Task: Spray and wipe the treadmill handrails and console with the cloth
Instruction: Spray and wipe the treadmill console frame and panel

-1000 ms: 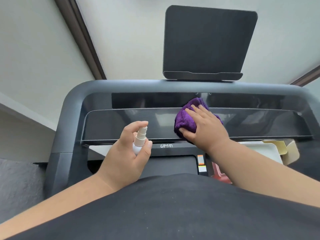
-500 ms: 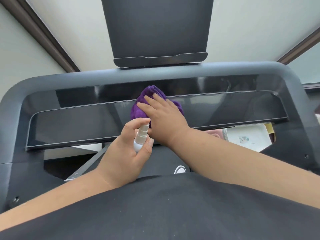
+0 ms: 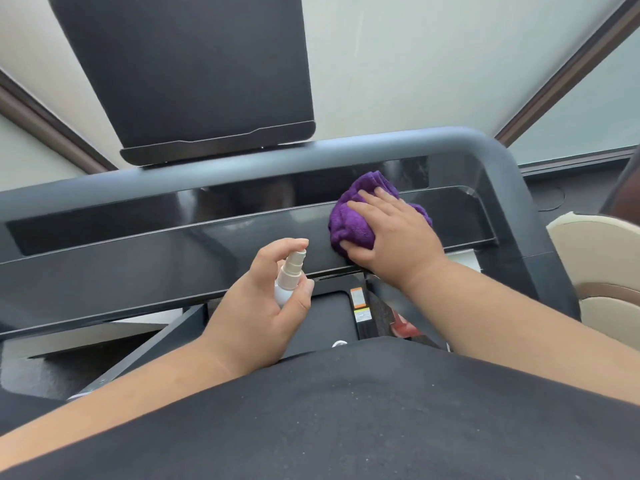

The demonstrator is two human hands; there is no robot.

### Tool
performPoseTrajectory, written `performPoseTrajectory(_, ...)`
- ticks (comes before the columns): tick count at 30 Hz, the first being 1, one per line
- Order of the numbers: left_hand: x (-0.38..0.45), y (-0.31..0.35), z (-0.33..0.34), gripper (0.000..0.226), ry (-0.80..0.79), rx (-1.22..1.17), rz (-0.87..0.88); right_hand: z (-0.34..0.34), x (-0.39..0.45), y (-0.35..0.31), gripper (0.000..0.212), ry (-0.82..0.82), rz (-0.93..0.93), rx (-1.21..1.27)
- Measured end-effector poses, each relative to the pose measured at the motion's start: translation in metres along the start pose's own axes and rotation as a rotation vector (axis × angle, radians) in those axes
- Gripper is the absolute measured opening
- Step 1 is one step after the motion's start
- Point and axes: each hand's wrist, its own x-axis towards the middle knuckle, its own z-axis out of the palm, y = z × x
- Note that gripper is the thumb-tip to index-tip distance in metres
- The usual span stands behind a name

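A black shirt (image 3: 346, 417) fills the bottom of the view, with both bare forearms reaching forward over it. The left hand (image 3: 256, 306) is curled round a small white spray bottle (image 3: 289, 280) — thumb on one side, index finger arched over the nozzle cap, the nozzle pointing toward the glossy panel ahead. Below and between the arms, part of the belt deck (image 3: 325, 317) shows, with a warning sticker (image 3: 360, 306) at its right edge. Further out, the right hand (image 3: 391, 237) lies palm-down with its fingers spread over a bunched purple cloth (image 3: 349, 223), pressing it against the right part of the dark console (image 3: 173, 251); the thumb tucks under the cloth's near edge. The cloth sits on the glossy strip, its far folds reaching up onto the upper band of the panel. Beyond that runs the grey handrail (image 3: 346, 150) — a rounded bar that bends down at the right corner. Above it stands a dark tablet holder (image 3: 194, 81) with a lip along its lower edge. A beige seat (image 3: 595, 258) is at the far right, beside the frame.
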Motion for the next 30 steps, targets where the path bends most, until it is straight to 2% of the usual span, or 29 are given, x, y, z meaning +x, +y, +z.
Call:
performPoseTrajectory(5, 0.006, 0.014, 0.013, 0.049, 0.009, 0.036, 0.006, -0.022, -0.013, 0.058, 0.071, 0.004, 0.139, -0.03)
performPoseTrajectory(8, 0.006, 0.021, 0.014, 0.048, 0.039, 0.051, -0.013, -0.029, -0.019, 0.08, 0.066, 0.06, 0.225, 0.004)
performPoseTrajectory(12, 0.003, 0.028, 0.014, 0.048, 0.085, 0.075, -0.018, -0.031, -0.022, 0.069, 0.059, 0.246, 0.315, 0.284)
performPoseTrajectory(14, 0.002, 0.031, 0.015, 0.049, 0.09, 0.084, -0.026, -0.027, -0.02, 0.045, 0.061, 0.25, 0.218, 0.409)
performPoseTrajectory(16, 0.002, 0.034, 0.017, 0.048, 0.09, 0.099, -0.031, -0.02, -0.015, 0.016, 0.065, 0.171, 0.033, 0.459)
performPoseTrajectory(18, 0.003, 0.036, 0.02, 0.048, 0.089, 0.117, -0.024, -0.012, -0.009, -0.01, 0.069, -0.007, -0.16, 0.316)
performPoseTrajectory(20, 0.005, 0.039, 0.023, 0.048, 0.081, 0.129, -0.016, -0.003, -0.005, -0.021, 0.072, -0.146, -0.229, 0.1)
performPoseTrajectory(24, 0.007, 0.044, 0.028, 0.049, 0.066, 0.144, -0.026, -0.005, -0.006, 0.012, 0.068, -0.063, -0.184, 0.081)
performPoseTrajectory(30, 0.015, 0.047, 0.034, 0.06, 0.049, 0.18, -0.008, -0.03, -0.017, 0.088, 0.065, 0.041, 0.04, 0.037)
